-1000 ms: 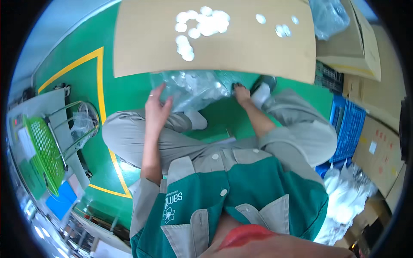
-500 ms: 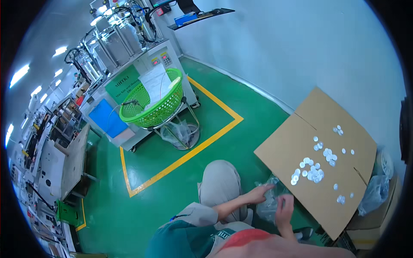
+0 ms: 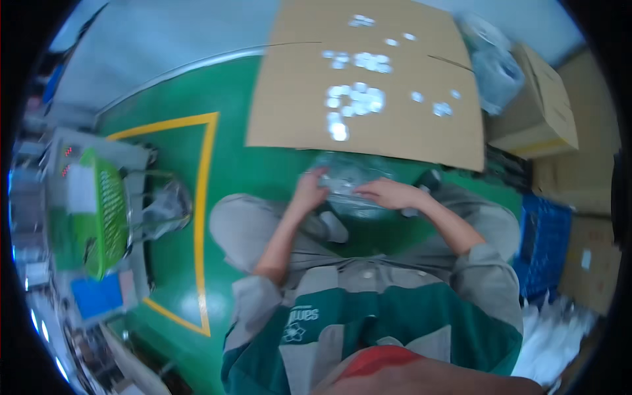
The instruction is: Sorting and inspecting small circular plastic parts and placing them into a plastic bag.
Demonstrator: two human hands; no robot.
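A clear plastic bag (image 3: 349,205) rests on the floor between my legs, against the near edge of a cardboard sheet. At its left side, my left hand (image 3: 309,191) has its fingers curled and closed on the plastic. My right hand (image 3: 394,193) reaches in from the other side, its thumb and fingers pinched on the bag. Some small pale things show faintly inside the bag, too blurred to make out. Beyond my hands, several small white round discs (image 3: 359,99) lie in loose clusters on the cardboard sheet (image 3: 283,105).
To the left stand a green basket (image 3: 112,210) on a metal stand and a machine, past a yellow floor line (image 3: 203,230). Right of the cardboard are a plastic-wrapped bundle (image 3: 495,76), a cardboard box (image 3: 536,105) and a blue crate (image 3: 543,243). White bags (image 3: 550,336) sit at lower right.
The view has turned right and downward, so the cardboard sheet now lies straight ahead. My right hand has come to the bag; my left hand stays at it.
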